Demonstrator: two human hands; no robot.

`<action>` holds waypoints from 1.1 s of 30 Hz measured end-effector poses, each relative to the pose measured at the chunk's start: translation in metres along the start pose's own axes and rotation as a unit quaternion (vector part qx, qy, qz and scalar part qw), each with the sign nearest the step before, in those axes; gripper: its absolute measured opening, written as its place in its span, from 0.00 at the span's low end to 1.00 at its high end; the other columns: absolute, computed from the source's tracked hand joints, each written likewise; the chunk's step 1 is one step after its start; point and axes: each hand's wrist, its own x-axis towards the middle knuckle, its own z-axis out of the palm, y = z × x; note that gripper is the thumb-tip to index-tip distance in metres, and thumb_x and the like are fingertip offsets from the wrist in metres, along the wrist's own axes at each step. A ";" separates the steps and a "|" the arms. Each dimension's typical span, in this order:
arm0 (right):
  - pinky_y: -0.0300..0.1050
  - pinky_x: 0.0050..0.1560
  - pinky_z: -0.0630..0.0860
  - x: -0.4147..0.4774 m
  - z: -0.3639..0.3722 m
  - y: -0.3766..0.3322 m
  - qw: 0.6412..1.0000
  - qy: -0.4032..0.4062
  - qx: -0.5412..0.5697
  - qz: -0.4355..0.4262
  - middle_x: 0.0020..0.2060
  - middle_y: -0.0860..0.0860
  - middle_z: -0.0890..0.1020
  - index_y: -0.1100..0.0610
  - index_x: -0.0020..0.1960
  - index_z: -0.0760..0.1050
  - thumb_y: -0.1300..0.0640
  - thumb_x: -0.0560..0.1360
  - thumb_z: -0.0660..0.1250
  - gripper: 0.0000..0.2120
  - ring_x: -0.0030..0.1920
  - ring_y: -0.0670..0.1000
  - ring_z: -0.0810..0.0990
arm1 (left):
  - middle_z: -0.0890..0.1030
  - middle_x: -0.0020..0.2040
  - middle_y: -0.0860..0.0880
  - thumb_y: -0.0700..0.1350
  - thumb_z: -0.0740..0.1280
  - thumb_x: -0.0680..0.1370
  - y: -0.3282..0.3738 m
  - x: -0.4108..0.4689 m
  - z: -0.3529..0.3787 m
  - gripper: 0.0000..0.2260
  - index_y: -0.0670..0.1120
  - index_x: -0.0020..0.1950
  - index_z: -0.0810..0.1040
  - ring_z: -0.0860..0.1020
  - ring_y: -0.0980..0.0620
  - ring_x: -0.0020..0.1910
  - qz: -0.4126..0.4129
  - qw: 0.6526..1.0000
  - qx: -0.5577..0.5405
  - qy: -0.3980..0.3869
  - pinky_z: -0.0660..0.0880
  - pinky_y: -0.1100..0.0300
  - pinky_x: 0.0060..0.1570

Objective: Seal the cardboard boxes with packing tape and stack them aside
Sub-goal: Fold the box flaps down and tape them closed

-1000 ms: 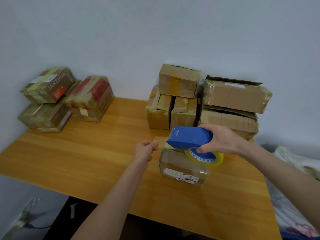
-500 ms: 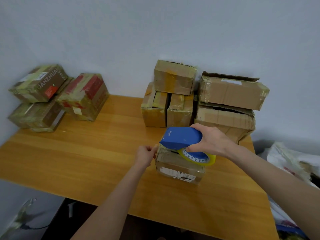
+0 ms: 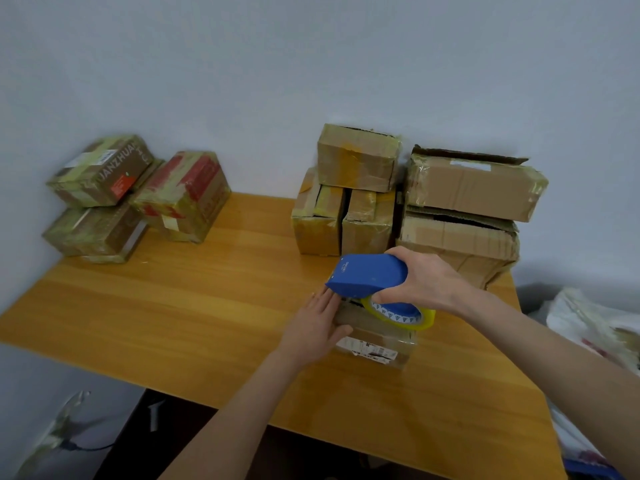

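Here the taping step looks to be in hand. A small cardboard box (image 3: 377,344) sits on the desk (image 3: 173,306), towards its right side, just in front of a pile of boxes (image 3: 460,202) against the wall, some of them with loose flaps. The left hand (image 3: 317,323) lies flat on the box's left top edge, its fingers (image 3: 327,298) straight and together, pressing down. The right hand (image 3: 426,282) is wrapped round the blue tape dispenser (image 3: 367,275), fingers clamped on its body, and holds it low over the box top with the roll of packing tape (image 3: 401,313) beneath. Whether a strip is already stuck down I cannot tell. The next move probably calls for drawing the dispenser along the seam while the left hand pins the box, then cutting the tape. The heavily taped boxes (image 3: 104,202) at the far left may be the finished stack.
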 end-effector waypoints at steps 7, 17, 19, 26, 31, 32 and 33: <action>0.48 0.49 0.79 -0.004 -0.014 0.004 0.999 -0.039 -0.036 -0.008 0.52 0.45 0.77 0.43 0.65 0.67 0.38 0.65 0.73 0.32 0.49 0.48 0.77 | 0.45 0.79 0.50 0.58 0.52 0.82 0.000 0.002 -0.001 0.31 0.48 0.79 0.44 0.42 0.53 0.78 -0.010 0.998 0.067 -0.010 0.44 0.55 0.76; 0.46 0.48 0.79 -0.025 -0.028 0.048 0.998 -0.042 0.000 0.045 0.50 0.45 0.78 0.44 0.62 0.70 0.35 0.58 0.70 0.35 0.48 0.48 0.78 | 0.42 0.78 0.52 0.66 0.46 0.76 0.011 0.004 -0.009 0.37 0.46 0.78 0.44 0.40 0.51 0.77 0.010 0.989 0.150 -0.006 0.42 0.50 0.76; 0.45 0.48 0.79 -0.025 -0.027 0.050 0.998 -0.036 0.005 0.042 0.51 0.46 0.78 0.45 0.62 0.70 0.38 0.62 0.73 0.31 0.48 0.49 0.78 | 0.39 0.77 0.50 0.66 0.50 0.78 0.020 0.009 -0.007 0.38 0.45 0.78 0.42 0.39 0.51 0.77 0.043 0.985 0.166 -0.009 0.41 0.52 0.76; 0.49 0.51 0.79 -0.016 -0.018 0.043 0.999 -0.031 0.013 0.018 0.54 0.46 0.78 0.44 0.65 0.69 0.36 0.65 0.74 0.32 0.51 0.49 0.78 | 0.36 0.75 0.50 0.61 0.49 0.80 0.006 0.017 -0.008 0.33 0.47 0.75 0.35 0.38 0.54 0.76 0.067 0.983 0.169 -0.030 0.41 0.57 0.76; 0.50 0.51 0.79 -0.009 -0.016 0.032 0.999 -0.018 -0.042 0.003 0.55 0.44 0.77 0.42 0.69 0.65 0.33 0.66 0.70 0.35 0.51 0.49 0.77 | 0.39 0.76 0.51 0.62 0.46 0.76 -0.004 0.016 -0.006 0.32 0.50 0.75 0.38 0.37 0.56 0.74 0.069 0.990 0.122 -0.006 0.44 0.56 0.77; 0.50 0.50 0.79 -0.009 -0.016 0.033 0.999 -0.023 -0.040 0.000 0.54 0.44 0.77 0.42 0.68 0.65 0.34 0.66 0.71 0.34 0.51 0.49 0.77 | 0.40 0.76 0.52 0.61 0.46 0.76 -0.005 0.016 -0.005 0.32 0.50 0.74 0.39 0.38 0.55 0.74 0.069 0.991 0.115 0.000 0.44 0.56 0.77; 0.50 0.50 0.79 -0.009 -0.016 0.034 0.999 -0.030 -0.037 -0.001 0.53 0.44 0.77 0.42 0.67 0.66 0.35 0.65 0.71 0.34 0.51 0.49 0.77 | 0.40 0.76 0.52 0.62 0.46 0.76 -0.006 0.016 -0.003 0.32 0.50 0.74 0.39 0.38 0.55 0.74 0.067 0.992 0.111 0.002 0.44 0.56 0.76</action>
